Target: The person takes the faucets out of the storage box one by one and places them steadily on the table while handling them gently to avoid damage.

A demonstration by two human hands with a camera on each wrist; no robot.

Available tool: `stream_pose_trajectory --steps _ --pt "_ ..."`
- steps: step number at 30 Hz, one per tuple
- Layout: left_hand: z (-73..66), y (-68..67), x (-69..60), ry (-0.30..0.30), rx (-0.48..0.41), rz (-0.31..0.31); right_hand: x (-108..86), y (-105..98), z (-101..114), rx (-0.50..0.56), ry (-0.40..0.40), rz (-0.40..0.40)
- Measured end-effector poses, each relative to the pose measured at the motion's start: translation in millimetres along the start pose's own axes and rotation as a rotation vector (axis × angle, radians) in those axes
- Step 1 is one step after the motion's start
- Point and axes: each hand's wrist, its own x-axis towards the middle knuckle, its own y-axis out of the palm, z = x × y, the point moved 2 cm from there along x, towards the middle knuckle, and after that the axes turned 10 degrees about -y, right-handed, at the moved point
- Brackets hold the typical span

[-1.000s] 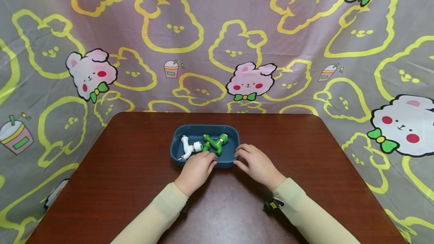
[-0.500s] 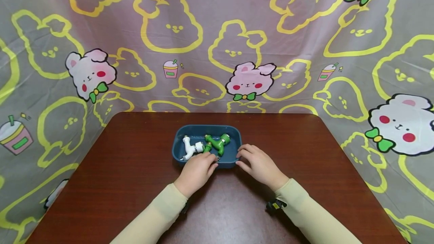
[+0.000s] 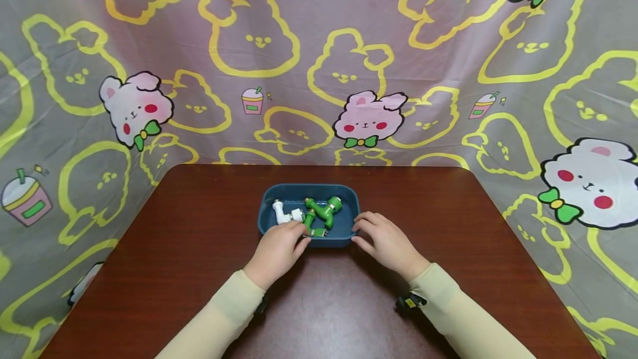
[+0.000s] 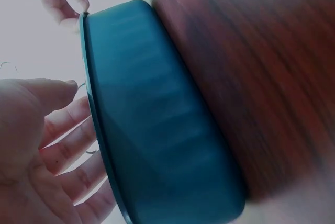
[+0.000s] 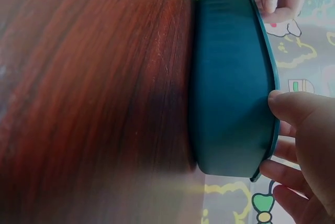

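Observation:
A dark blue plastic basin point(image 3: 331, 242) sits on the table, with taps lying in it. The white tap point(image 3: 283, 214) is at the left, partly covered by my left hand point(image 3: 277, 248). One green tap point(image 3: 326, 211) lies to the right; another green tap point(image 3: 309, 219) is beside my left fingertips. My left fingers are loosely spread over the front rim, and the left wrist view shows nothing pinched between thumb and fingers. My right hand point(image 3: 391, 244) holds the basin's right end, its thumb point(image 5: 285, 103) on the rim and fingers round the corner.
The brown wooden table point(image 3: 209, 209) has rounded far corners. A patterned cloth point(image 3: 299, 71) hangs behind it and along both sides. Dark wrist cameras sit under the sleeves, one point(image 3: 410, 302) showing at the right.
The basin has shifted slightly right, together with my right hand. My left hand has drawn back to the left, uncovering more of the green tap near the front wall.

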Motion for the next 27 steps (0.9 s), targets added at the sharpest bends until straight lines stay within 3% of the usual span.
stream_pose_trajectory --steps 5,13,22,27 --pt "9.5 -8.1 -2.4 -0.037 -0.002 -0.014 -0.8 0.0 -1.1 0.000 0.006 0.005" --pt "29.9 -16.2 -4.9 -0.116 0.021 -0.089 -0.8 -0.5 -0.5 -0.008 0.002 0.002" --pt "52.1 -25.9 -6.7 -0.271 -0.008 -0.104 -1.1 -1.2 -0.2 0.015 0.044 0.000" --pt "60.0 -28.4 -7.9 -0.356 -0.026 -0.086 -0.4 -3.7 -1.4 0.022 0.108 -0.014"
